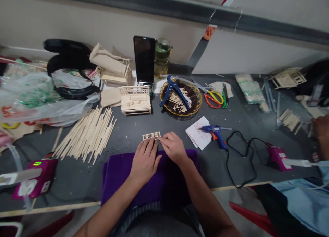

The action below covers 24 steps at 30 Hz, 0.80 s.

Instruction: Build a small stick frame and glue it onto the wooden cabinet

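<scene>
Purple cloth [115, 175] lay nearest, under the left hand [146, 157], flattened with fingers extended, and the right hand [174, 147], fingertips narrowed, grip unclear, while just beyond, touching both, the small wooden frame [152, 135] lay on the tabletop [128, 132].

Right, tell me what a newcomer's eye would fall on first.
Probably the purple cloth at the near edge of the grey table. Just beyond it, the left hand and right hand touch a small wooden frame. Many pale sticks lie fanned out to the left.
</scene>
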Each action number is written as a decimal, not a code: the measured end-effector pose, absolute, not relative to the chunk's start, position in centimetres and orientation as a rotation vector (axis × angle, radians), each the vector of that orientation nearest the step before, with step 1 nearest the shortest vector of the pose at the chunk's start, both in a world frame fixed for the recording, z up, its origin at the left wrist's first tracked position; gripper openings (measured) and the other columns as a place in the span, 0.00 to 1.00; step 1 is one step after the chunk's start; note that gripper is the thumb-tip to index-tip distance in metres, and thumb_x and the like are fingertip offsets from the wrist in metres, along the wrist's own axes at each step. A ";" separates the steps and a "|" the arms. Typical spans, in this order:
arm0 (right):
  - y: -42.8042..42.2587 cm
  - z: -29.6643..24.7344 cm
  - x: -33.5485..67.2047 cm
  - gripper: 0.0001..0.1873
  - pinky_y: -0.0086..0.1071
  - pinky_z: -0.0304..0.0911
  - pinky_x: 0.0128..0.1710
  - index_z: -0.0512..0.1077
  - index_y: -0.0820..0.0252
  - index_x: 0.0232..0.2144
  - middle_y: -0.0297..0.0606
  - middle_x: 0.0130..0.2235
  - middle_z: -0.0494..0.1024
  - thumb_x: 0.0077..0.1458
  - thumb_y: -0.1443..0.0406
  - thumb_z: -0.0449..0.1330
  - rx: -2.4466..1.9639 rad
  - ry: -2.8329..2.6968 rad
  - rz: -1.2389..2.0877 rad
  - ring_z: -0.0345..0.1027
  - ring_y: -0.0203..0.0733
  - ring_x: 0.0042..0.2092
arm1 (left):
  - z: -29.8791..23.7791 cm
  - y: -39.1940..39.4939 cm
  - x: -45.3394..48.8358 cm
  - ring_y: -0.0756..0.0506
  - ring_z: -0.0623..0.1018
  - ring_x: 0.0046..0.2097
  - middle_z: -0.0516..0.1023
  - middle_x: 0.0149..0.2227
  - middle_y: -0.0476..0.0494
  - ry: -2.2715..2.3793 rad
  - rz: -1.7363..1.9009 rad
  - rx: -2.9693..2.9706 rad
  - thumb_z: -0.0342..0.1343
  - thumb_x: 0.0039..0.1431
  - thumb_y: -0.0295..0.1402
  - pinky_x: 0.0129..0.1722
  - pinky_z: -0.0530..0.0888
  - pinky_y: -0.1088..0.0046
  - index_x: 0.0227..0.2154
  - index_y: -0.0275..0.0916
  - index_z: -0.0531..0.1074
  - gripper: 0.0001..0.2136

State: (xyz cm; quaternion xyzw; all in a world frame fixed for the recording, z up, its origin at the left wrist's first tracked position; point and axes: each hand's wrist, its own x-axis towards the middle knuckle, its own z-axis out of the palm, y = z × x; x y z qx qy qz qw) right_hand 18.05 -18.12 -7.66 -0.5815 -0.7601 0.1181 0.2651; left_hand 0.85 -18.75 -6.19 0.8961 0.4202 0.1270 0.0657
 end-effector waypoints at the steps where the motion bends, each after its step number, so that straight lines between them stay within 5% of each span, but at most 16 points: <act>1: -18.1 -7.6 18.1 0.13 0.34 0.61 0.37 0.78 0.58 0.41 0.40 0.33 0.74 0.61 0.69 0.53 -1.567 -2.051 0.321 0.62 0.42 0.36 | -6.2 -18.7 0.8 0.34 0.68 0.58 0.70 0.57 0.31 1.267 0.382 2.705 0.49 0.64 0.37 0.58 0.64 0.55 0.54 0.30 0.70 0.20; 24: -18.0 -7.4 17.8 0.13 0.33 0.62 0.37 0.77 0.58 0.42 0.39 0.32 0.74 0.62 0.69 0.52 -1.563 -2.043 0.315 0.63 0.40 0.37 | -6.5 -18.4 0.6 0.34 0.69 0.57 0.70 0.57 0.29 1.240 0.417 2.773 0.49 0.64 0.36 0.57 0.65 0.54 0.53 0.28 0.70 0.20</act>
